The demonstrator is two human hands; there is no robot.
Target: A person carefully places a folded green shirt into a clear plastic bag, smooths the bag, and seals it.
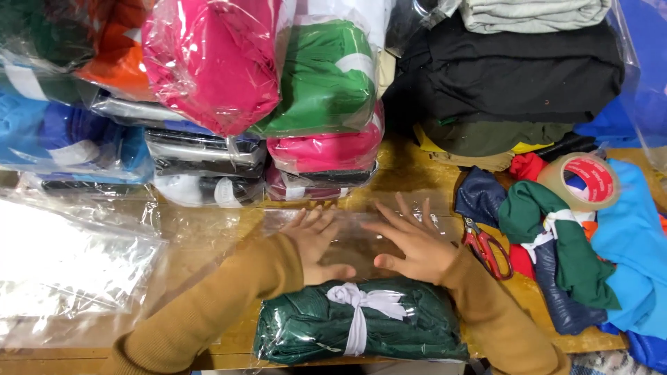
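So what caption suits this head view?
Both hands, left hand and right hand, press flat the clear bag holding a folded green garment.

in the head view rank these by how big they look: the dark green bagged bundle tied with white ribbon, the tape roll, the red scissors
1. Dark green cloth bundle in clear plastic, tied with white ribbon, largest, though nearest the camera.
2. Roll of tan packing tape with a red core.
3. Red-handled scissors, smallest, partly hidden.

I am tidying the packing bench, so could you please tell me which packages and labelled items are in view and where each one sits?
Green bagged garment: tied white, under both hands.
Pink package: top of stack, rear left.
Green package: beside pink.
Blue packages: far left.
Empty clear bags: left.
Tape roll: right, tan, red label inside.
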